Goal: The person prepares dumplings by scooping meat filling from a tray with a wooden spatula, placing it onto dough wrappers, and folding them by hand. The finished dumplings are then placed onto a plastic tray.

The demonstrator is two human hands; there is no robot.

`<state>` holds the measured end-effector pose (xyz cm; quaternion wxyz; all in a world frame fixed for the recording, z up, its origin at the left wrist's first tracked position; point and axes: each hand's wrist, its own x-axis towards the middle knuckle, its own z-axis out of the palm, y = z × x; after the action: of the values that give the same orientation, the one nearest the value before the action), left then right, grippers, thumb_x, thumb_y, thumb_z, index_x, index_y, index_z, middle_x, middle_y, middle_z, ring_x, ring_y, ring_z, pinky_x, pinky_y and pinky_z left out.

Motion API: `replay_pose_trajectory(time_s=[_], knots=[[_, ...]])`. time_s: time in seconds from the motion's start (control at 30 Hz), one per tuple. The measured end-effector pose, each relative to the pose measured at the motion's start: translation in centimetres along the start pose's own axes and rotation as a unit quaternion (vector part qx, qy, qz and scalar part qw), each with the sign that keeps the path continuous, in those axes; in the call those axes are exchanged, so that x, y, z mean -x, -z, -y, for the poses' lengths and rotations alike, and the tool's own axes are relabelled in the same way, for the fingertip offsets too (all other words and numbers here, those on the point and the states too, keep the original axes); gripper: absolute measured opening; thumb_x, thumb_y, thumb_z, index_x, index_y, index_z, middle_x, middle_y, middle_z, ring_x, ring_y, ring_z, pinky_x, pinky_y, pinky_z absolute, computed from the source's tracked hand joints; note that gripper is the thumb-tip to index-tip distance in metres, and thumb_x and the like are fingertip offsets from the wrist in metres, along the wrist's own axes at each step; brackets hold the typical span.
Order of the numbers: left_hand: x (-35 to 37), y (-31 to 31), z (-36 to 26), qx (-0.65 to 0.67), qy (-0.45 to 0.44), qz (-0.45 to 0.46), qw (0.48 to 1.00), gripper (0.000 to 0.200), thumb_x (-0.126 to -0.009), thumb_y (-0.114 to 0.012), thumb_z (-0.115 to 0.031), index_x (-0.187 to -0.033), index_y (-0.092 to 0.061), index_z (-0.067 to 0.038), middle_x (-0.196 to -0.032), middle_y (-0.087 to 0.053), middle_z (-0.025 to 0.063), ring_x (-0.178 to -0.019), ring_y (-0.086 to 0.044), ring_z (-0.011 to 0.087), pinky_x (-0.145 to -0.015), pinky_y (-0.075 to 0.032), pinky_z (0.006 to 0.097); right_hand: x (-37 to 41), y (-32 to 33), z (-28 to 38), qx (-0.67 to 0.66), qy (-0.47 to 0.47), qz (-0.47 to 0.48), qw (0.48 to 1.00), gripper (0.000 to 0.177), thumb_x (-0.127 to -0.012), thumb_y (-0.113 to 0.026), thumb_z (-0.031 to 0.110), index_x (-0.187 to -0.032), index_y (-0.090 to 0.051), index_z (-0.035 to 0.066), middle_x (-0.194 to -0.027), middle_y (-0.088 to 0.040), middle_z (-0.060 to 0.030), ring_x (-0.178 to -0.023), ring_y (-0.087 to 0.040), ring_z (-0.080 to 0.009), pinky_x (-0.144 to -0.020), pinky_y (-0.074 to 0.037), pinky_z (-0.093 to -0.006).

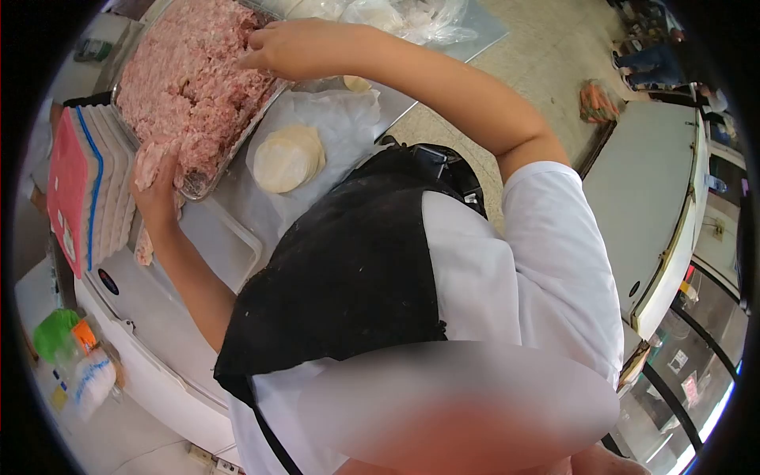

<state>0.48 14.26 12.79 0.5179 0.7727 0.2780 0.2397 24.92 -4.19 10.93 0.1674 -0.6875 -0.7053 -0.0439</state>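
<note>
A metal tray (207,188) piled with pink ground meat (186,75) lies at the upper left. My left hand (158,176) is at the tray's near corner, its fingers curled round some ground meat and smeared with it. Over the tray's right edge, my right hand (277,49) reaches in with fingers somewhat apart, touching the meat; the fingertips are partly hidden. Beside the tray, a stack of pale round discs (289,158) rests on clear plastic sheeting (344,119). Part of another disc (356,83) shows under my right forearm.
Stacked foam trays (103,182), with a pink one outermost, stand left of the meat. Clear plastic bags (412,17) lie at the top. A white lid or tray (229,237) is near my left forearm. Another person (657,63) stands far off at the upper right.
</note>
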Motion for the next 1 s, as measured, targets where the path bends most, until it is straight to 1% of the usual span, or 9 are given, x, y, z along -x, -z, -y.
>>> replay_pose_trajectory(time_s=[0.1, 0.23, 0.3, 0.37, 0.5, 0.53, 0.7, 0.9, 1.0], knots=[[-0.3, 0.5, 1.4, 0.053, 0.003, -0.028, 0.998, 0.023, -0.081, -0.071, -0.005, -0.102, -0.063, 0.002, -0.087, -0.061, 0.0026, -0.077, -0.055, 0.0098, -0.070, -0.044, 0.0237, 2.2, 3.2, -0.6, -0.054, 0.023, 0.030, 0.998, 0.021, -0.085, -0.057, 0.017, -0.102, -0.065, 0.008, -0.094, -0.061, -0.0116, -0.094, -0.060, -0.0282, -0.075, -0.049, -0.0418], [0.0, 0.0, 0.8, 0.028, -0.010, -0.040, 0.999, 0.029, -0.082, -0.070, -0.007, -0.108, -0.059, 0.002, -0.092, -0.059, 0.0042, -0.083, -0.056, 0.0133, -0.072, -0.044, 0.0242, 6.9, 5.4, 0.3, -0.202, -0.031, 0.337, 0.919, 0.019, -0.085, -0.056, 0.018, -0.090, -0.067, 0.004, -0.081, -0.066, -0.0160, -0.076, -0.062, -0.0320, -0.072, -0.048, -0.0398], [-0.3, -0.1, 1.0, -0.015, -0.062, -0.032, 0.997, 0.029, -0.082, -0.070, -0.006, -0.107, -0.059, 0.002, -0.094, -0.059, 0.0053, -0.085, -0.057, 0.0142, -0.074, -0.044, 0.0247, 9.2, 2.9, 0.2, -0.198, -0.038, 0.472, 0.858, 0.021, -0.085, -0.056, 0.019, -0.095, -0.068, 0.004, -0.088, -0.068, -0.0143, -0.081, -0.063, -0.0291, -0.074, -0.048, -0.0388], [-0.4, -0.1, 1.4, 0.042, -0.020, -0.029, 0.998, 0.029, -0.082, -0.070, -0.007, -0.107, -0.059, 0.002, -0.094, -0.059, 0.0053, -0.082, -0.056, 0.0130, -0.070, -0.043, 0.0239, 11.9, -1.3, -0.7, -0.270, -0.037, 0.509, 0.817, 0.023, -0.085, -0.056, 0.019, -0.098, -0.068, 0.005, -0.091, -0.068, -0.0129, -0.083, -0.063, -0.0266, -0.076, -0.048, -0.0375], [-0.2, -1.2, 0.8, 0.038, -0.062, -0.058, 0.996, 0.031, -0.083, -0.069, -0.009, -0.109, -0.058, 0.002, -0.086, -0.059, 0.0024, -0.070, -0.053, 0.0094, -0.059, -0.039, 0.0213, 14.6, -2.9, -1.0, -0.340, -0.068, 0.537, 0.769, 0.025, -0.085, -0.056, 0.020, -0.103, -0.068, 0.007, -0.097, -0.069, -0.0101, -0.088, -0.062, -0.0226, -0.078, -0.048, -0.0356], [-0.1, -1.2, 1.0, 0.054, -0.035, -0.054, 0.996, 0.031, -0.083, -0.069, -0.009, -0.109, -0.058, 0.002, -0.084, -0.059, 0.0014, -0.069, -0.052, 0.0086, -0.058, -0.038, 0.0210, 15.8, -4.1, -1.5, -0.377, -0.049, 0.490, 0.785, 0.028, -0.082, -0.059, 0.021, -0.100, -0.068, 0.003, -0.091, -0.069, -0.0161, -0.079, -0.063, -0.0261, -0.074, -0.048, -0.0382], [1.1, -1.4, -1.5, 0.069, 0.018, -0.057, 0.996, 0.025, -0.081, -0.073, -0.011, -0.101, -0.061, 0.000, -0.070, -0.056, -0.0028, -0.057, -0.047, 0.0056, -0.051, -0.035, 0.0208, 17.3, -3.9, -1.5, -0.240, -0.095, 0.558, 0.789, 0.028, -0.079, -0.062, 0.024, -0.097, -0.067, 0.004, -0.087, -0.069, -0.0138, -0.081, -0.063, -0.0274, -0.074, -0.048, -0.0384], [1.9, 0.0, -1.2, 0.089, 0.007, -0.084, 0.992, 0.027, -0.081, -0.070, -0.009, -0.106, -0.062, -0.002, -0.069, -0.057, -0.0030, -0.055, -0.047, 0.0050, -0.051, -0.036, 0.0207, 19.0, -0.9, -2.1, -0.303, -0.122, 0.529, 0.783, 0.029, -0.070, -0.066, 0.018, -0.096, -0.068, 0.006, -0.093, -0.069, -0.0136, -0.088, -0.065, -0.0291, -0.078, -0.049, -0.0388], [2.3, 0.7, -0.8, 0.096, 0.034, -0.072, 0.992, 0.029, -0.080, -0.070, -0.009, -0.107, -0.063, -0.002, -0.075, -0.061, -0.0015, -0.062, -0.053, 0.0071, -0.056, -0.042, 0.0222, 17.7, -0.4, -1.8, -0.294, -0.135, 0.525, 0.787, 0.031, -0.074, -0.062, 0.014, -0.104, -0.067, 0.006, -0.098, -0.069, -0.0114, -0.092, -0.065, -0.0257, -0.080, -0.050, -0.0357]])
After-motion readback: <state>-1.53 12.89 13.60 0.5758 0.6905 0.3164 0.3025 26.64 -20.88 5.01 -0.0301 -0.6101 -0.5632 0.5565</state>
